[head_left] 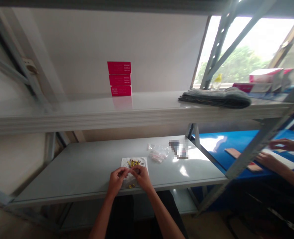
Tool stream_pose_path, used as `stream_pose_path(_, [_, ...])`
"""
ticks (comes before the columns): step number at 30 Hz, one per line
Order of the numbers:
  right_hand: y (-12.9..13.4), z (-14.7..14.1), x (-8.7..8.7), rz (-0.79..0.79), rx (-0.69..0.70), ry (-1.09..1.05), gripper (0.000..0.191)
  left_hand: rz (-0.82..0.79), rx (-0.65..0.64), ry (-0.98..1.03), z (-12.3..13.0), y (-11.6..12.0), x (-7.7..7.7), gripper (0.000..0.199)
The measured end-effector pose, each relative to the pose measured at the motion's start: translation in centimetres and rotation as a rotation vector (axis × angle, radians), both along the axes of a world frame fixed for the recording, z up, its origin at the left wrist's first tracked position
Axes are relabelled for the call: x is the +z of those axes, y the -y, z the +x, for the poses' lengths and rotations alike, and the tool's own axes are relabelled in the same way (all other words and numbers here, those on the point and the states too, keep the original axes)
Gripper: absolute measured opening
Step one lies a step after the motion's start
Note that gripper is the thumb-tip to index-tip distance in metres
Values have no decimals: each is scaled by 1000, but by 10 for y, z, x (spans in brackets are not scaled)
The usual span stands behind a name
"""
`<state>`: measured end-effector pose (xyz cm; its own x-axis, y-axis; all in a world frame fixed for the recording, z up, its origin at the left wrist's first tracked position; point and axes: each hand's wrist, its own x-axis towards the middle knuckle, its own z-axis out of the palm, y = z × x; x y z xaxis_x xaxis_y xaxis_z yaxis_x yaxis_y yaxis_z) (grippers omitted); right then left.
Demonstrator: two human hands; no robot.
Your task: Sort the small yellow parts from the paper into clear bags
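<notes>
Showing a white paper sheet [133, 162] laid on a grey desk [62, 179], with a small heap of yellow and dark pieces [134, 163] gathered near its far edge. A few more yellow pieces [131, 186] are seen at the near edge of the sheet. The kind of piece cannot be made out at this size. The left hand [115, 181] and right hand [142, 177] are held over the sheet, just in front of the heap, with the fingers [131, 171] curled and brought together at the tips. Whether a piece is grasped between them cannot be told, since the tips are hidden by the hands themselves. Beyond the sheet, clear plastic bags [159, 153] are placed, their pale contents not being identifiable. Just beside them, a dark object [179, 149] is obscured by pixelated blurring. On the shelf [87, 113] above, three red boxes [119, 78] are stacked and a folded grey cloth [215, 98] is laid. Further boxes [266, 78] are partly hidden by a metal upright [219, 43]. At right, another person's hands [283, 145] are seen over a blue surface [226, 139], the arms being cut off by the frame.
</notes>
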<state>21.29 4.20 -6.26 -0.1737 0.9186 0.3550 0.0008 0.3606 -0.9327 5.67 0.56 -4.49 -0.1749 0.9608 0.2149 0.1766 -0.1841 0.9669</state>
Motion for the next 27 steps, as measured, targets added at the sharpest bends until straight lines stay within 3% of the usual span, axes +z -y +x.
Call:
stream_pose_path(16, [3, -1, 1, 3, -41, 16, 32, 32, 40, 38, -1, -2, -3, 37])
stream_pose_path(22, [4, 2, 3, 20, -20, 10, 29, 4, -13, 53, 0, -1, -1, 36])
stream_pose_path(27, [4, 0, 4, 11, -3, -2, 35, 36, 39, 77, 1, 0, 3, 38])
